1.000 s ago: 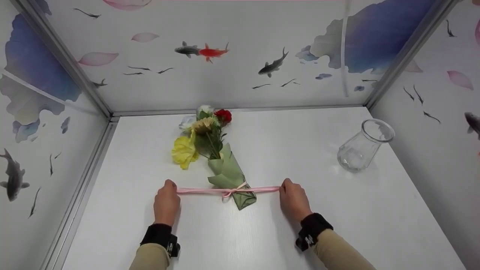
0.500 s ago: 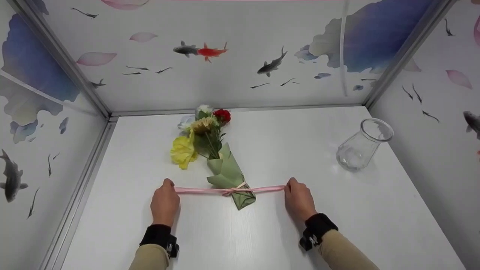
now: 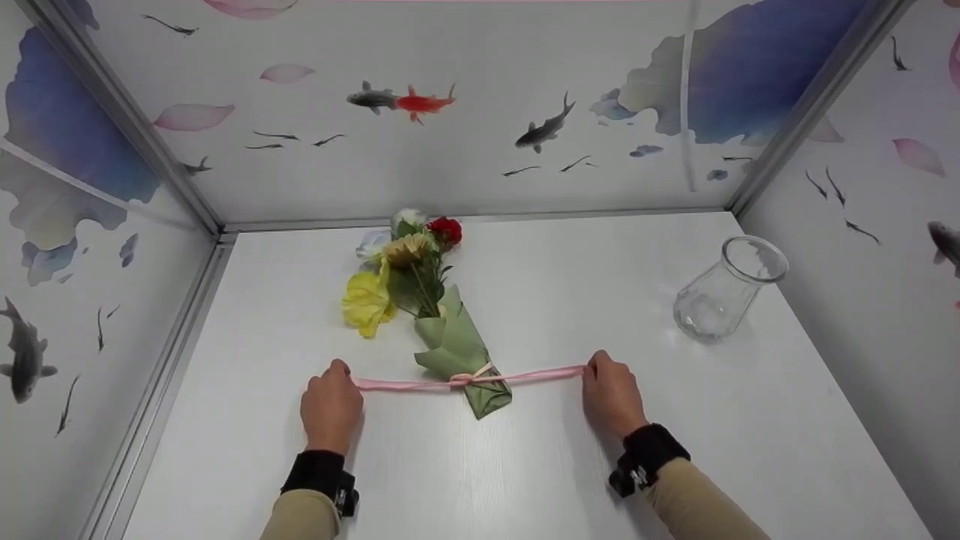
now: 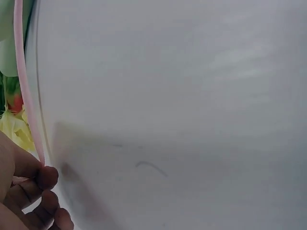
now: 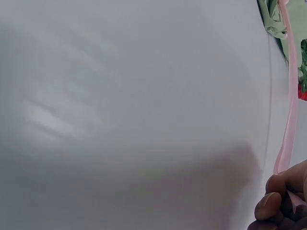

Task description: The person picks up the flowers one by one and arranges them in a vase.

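A bouquet (image 3: 409, 255) of yellow, red, white and pale blue flowers lies on the white table, its stems wrapped in green paper (image 3: 455, 341). Around the lower part of the wrap runs a pink ribbon (image 3: 540, 373), knotted at the front and stretched out to both sides. My left hand (image 3: 331, 405) pinches one end between thumb and forefinger, as the left wrist view also shows. The other end is pinched by my right hand (image 3: 615, 396), with a short tail of ribbon (image 5: 295, 200) showing among the fingers in the right wrist view.
A clear glass vase (image 3: 724, 292) stands at the right of the table (image 3: 810, 450). Printed panels (image 3: 480, 165) with metal frame edges enclose the table at the back and both sides.
My right hand has moved outward to the right, drawing out more ribbon. The small loop at the knot has shrunk away into a tight knot. My left hand has shifted slightly left.
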Available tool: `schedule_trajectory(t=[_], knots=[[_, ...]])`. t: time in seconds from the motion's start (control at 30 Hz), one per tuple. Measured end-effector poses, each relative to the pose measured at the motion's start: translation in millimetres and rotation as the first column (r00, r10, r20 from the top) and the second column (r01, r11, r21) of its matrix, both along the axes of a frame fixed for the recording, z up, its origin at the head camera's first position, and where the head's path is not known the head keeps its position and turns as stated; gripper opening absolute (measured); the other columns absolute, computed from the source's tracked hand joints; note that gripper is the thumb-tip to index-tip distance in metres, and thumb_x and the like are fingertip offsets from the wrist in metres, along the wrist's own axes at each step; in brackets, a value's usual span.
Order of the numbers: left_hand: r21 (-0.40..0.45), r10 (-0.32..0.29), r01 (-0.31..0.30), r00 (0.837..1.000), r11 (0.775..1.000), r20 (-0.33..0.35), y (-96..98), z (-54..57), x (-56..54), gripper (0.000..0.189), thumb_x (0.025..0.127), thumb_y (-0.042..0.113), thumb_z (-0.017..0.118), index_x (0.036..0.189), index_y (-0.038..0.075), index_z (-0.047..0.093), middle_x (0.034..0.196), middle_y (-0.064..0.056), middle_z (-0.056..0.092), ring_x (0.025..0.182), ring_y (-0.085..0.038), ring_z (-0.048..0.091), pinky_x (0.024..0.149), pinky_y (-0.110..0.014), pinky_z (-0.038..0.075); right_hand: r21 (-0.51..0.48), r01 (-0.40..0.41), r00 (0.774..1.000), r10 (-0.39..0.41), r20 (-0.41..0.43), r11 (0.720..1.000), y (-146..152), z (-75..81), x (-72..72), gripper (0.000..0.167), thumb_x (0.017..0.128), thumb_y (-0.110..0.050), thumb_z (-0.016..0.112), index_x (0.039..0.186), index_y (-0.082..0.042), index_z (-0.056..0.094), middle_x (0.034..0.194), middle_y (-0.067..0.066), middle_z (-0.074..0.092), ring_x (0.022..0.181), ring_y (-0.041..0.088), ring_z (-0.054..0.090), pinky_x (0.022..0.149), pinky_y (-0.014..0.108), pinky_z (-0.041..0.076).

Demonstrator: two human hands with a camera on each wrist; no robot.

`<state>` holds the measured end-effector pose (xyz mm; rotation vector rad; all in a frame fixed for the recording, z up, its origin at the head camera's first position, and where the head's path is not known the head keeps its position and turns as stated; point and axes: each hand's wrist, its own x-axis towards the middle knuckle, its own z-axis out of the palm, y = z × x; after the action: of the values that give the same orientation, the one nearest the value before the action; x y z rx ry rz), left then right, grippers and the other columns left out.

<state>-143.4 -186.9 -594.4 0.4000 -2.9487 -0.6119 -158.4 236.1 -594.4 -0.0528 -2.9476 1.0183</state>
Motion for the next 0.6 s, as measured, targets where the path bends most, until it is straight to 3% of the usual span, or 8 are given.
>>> schedule_trajectory(t=[0.13, 0.23, 0.3, 0.4, 0.47, 0.53, 0.6], knots=[[-0.098, -0.06, 0.046, 0.989, 0.994, -0.138, 12.5, 2.6, -0.6, 0.032, 0.097, 0.009, 0.066, 0.126, -0.003, 0.06, 0.115, -0.026, 0.055, 0.102, -0.044, 0.053, 0.084, -0.054, 0.048, -0.01, 0.007, 1.0, -0.007, -0.003, 1.0, 1.7, 1.8, 0.5, 0.013, 0.103, -0.007, 0.054, 0.092, -0.003, 0.058, 0.073, 0.006, 0.06, 0.062, 0.017, 0.049, 0.058, 0.032, 0.043], [-0.181, -0.211, 0.168, 0.943, 0.969, -0.256, 29.4, 8.0, -1.4, 0.037, 0.094, 0.01, 0.069, 0.129, 0.001, 0.059, 0.116, -0.023, 0.05, 0.1, -0.041, 0.049, 0.084, -0.052, 0.045, -0.011, 0.003, 1.0, -0.003, -0.023, 1.0, 2.5, 1.9, 0.1, 0.015, 0.103, -0.006, 0.053, 0.089, -0.004, 0.058, 0.072, 0.006, 0.059, 0.061, 0.017, 0.049, 0.057, 0.031, 0.042], [-0.245, -0.348, 0.279, 0.886, 0.928, -0.308, 42.7, 13.1, -1.7, 0.035, 0.093, 0.009, 0.069, 0.126, 0.002, 0.062, 0.115, -0.021, 0.052, 0.099, -0.04, 0.049, 0.084, -0.05, 0.046, -0.011, 0.001, 0.999, -0.001, -0.034, 1.0, 3.2, 1.3, -0.3, 0.016, 0.103, -0.006, 0.053, 0.088, -0.004, 0.057, 0.071, 0.006, 0.06, 0.061, 0.016, 0.049, 0.057, 0.031, 0.042], [-0.319, -0.535, 0.441, 0.776, 0.839, -0.335, 63.9, 19.8, -0.9, 0.031, 0.091, 0.009, 0.071, 0.122, 0.004, 0.066, 0.117, -0.017, 0.056, 0.104, -0.036, 0.053, 0.088, -0.048, 0.049, -0.012, 0.004, 0.999, -0.004, -0.044, 1.0, 5.6, 1.0, -0.1, 0.016, 0.103, -0.006, 0.053, 0.088, -0.004, 0.057, 0.072, 0.007, 0.061, 0.062, 0.017, 0.05, 0.058, 0.033, 0.043], [-0.345, -0.623, 0.524, 0.71, 0.779, -0.328, 75.7, 23.1, -0.3, 0.031, 0.091, 0.01, 0.073, 0.121, 0.006, 0.068, 0.121, -0.014, 0.059, 0.112, -0.034, 0.054, 0.093, -0.047, 0.05, -0.012, 0.006, 0.999, -0.007, -0.046, 1.0, 6.6, 1.0, -0.1, 0.015, 0.103, -0.007, 0.053, 0.089, -0.004, 0.058, 0.074, 0.007, 0.062, 0.062, 0.017, 0.051, 0.059, 0.033, 0.044], [-0.363, -0.689, 0.589, 0.659, 0.722, -0.301, 84.7, 24.1, 0.3, 0.032, 0.092, 0.011, 0.073, 0.124, 0.007, 0.068, 0.126, -0.011, 0.06, 0.119, -0.031, 0.055, 0.099, -0.046, 0.05, -0.009, 0.013, 0.999, -0.014, -0.048, 1.0, 7.4, 1.4, -0.3, 0.015, 0.103, -0.007, 0.054, 0.089, -0.004, 0.058, 0.074, 0.008, 0.062, 0.063, 0.017, 0.052, 0.059, 0.033, 0.044], [-0.371, -0.732, 0.635, 0.628, 0.678, -0.263, 90.6, 23.1, 0.5, 0.034, 0.095, 0.01, 0.07, 0.128, 0.009, 0.067, 0.131, -0.009, 0.061, 0.126, -0.029, 0.055, 0.106, -0.044, 0.047, -0.009, 0.021, 0.998, -0.022, -0.054, 1.0, 8.5, 1.8, -0.3, 0.015, 0.102, -0.006, 0.054, 0.088, -0.004, 0.059, 0.075, 0.008, 0.062, 0.064, 0.018, 0.052, 0.06, 0.033, 0.044]])
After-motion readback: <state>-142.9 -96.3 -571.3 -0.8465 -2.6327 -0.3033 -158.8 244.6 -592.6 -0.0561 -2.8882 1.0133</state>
